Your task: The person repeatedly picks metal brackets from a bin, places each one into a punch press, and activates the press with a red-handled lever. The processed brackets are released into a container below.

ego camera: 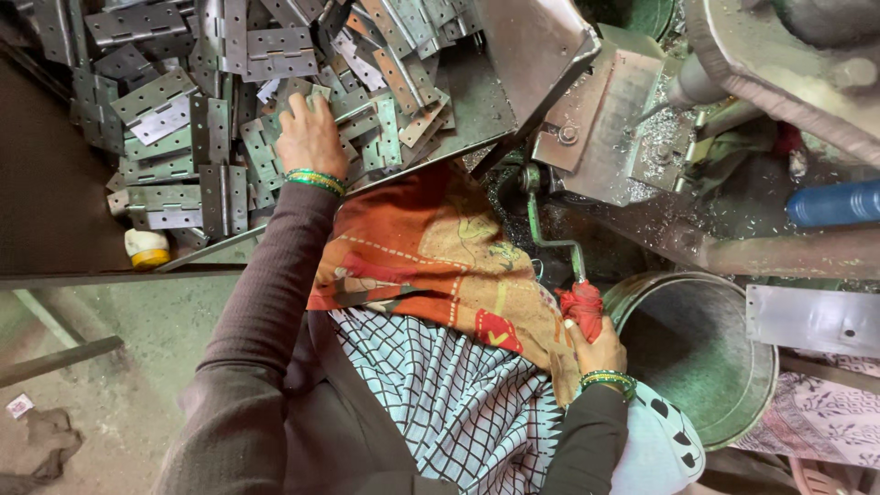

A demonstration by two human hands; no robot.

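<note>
Left hand [310, 136] sits palm-down, fingers half-curled, on the hinges [229, 101] piled in the tray [477, 110]. Right hand [596, 344] is fisted around the red-wrapped lever [581, 298]. Sharp edges could nick fingers, I reckon.

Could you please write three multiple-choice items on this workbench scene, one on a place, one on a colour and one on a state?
1. Where does the left hand rest?
A. on the pile of hinges
B. in the bucket
C. on the blue tube

2. What colour is the wrap on the lever handle?
A. blue
B. red
C. white

3. What is the right hand doing?
A. lying open on the lap
B. holding a hinge
C. gripping the lever handle

Answers:
1 A, the fingers lie among the metal hinges on the tray.
2 B, red cloth shows just above the fist.
3 C, the fingers are closed round the wrapped end of the green lever.
</note>
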